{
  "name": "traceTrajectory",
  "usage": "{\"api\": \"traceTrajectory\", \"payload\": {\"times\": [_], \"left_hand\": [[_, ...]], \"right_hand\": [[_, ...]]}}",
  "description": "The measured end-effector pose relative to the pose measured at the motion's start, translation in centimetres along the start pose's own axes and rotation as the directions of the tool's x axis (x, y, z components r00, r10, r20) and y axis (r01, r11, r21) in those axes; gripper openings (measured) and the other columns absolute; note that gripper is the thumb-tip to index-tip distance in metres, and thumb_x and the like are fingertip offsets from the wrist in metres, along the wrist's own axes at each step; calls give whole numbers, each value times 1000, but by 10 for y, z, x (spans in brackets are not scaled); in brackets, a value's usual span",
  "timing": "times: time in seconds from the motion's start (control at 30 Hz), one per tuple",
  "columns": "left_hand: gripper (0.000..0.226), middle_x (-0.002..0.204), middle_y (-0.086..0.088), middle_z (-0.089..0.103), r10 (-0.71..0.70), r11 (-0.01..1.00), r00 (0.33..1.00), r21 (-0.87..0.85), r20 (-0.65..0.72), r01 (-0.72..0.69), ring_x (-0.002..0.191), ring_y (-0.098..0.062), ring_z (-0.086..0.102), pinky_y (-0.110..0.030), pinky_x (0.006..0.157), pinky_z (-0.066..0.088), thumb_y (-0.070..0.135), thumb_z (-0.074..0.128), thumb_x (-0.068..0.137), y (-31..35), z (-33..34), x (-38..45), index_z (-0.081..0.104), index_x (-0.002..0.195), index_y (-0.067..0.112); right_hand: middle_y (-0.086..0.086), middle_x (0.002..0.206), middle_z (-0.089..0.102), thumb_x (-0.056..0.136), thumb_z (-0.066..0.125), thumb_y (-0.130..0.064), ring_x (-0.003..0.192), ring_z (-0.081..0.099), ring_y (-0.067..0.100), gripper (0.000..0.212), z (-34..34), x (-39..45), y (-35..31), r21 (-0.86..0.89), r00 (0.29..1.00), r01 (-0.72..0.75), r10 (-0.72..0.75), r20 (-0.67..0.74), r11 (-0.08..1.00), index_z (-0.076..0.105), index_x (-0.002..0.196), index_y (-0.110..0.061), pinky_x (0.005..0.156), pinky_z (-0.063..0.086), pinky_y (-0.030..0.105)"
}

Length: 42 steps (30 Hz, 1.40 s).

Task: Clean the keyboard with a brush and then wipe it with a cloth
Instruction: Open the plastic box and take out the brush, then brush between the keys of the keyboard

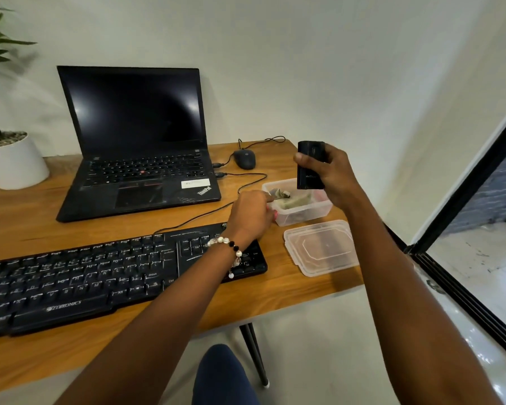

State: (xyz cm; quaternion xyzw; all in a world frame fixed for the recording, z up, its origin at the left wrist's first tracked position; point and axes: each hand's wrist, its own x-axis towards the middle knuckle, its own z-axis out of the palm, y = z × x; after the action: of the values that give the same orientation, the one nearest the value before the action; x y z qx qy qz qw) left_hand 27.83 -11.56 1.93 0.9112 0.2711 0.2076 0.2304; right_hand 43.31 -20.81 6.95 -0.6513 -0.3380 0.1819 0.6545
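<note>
- Step in hand, as I judge it: getting the tools out; brushing not yet begun.
- Right hand [330, 173]: fingers wrapped round a black case [310, 166] held above the tub [300, 213].
- Left hand [250, 213]: fingers reach into the tub; whether they pinch the cloth [294, 200] I cannot tell.
- Keyboard [100, 276] lies on the desk [275, 290], just left of the tub.
- Next: bring the brush, probably this case, to the keys.

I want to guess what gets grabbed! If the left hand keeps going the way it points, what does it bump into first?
Probably the crumpled cloth inside the open plastic box. The left hand is at the box's near rim, reaching in, though depth is hard to judge.
</note>
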Motion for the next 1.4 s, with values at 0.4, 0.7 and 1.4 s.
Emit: {"api": "traceTrajectory", "payload": {"times": [0.4,0.7,1.4], "left_hand": [[24,122,0,65,-227,938,965,-295,-128,182,85,-6,59,-17,77,43,24,69,89,-16,-42,-52,70,113,19],[12,90,3,70,-352,819,918,-535,-182,208,82,-14,68,-32,78,58,16,66,90,-39,-71,-92,72,100,18],[10,91,2,72,-434,837,819,-504,-376,212,88,-12,67,-27,81,55,17,63,92,-122,-133,-153,71,96,21]], "right_hand": [[23,102,67,95,51,-14,82,69,30,37,21,-81,-5,694,888,-457,326,324,556,51,126,5,69,60,41],[23,100,62,81,62,-9,74,63,27,58,61,-105,12,600,926,-350,172,335,719,44,133,10,54,56,34],[7,102,72,70,81,0,90,68,20,37,154,-135,-32,39,944,-148,129,304,988,72,103,-14,70,57,30]]}}
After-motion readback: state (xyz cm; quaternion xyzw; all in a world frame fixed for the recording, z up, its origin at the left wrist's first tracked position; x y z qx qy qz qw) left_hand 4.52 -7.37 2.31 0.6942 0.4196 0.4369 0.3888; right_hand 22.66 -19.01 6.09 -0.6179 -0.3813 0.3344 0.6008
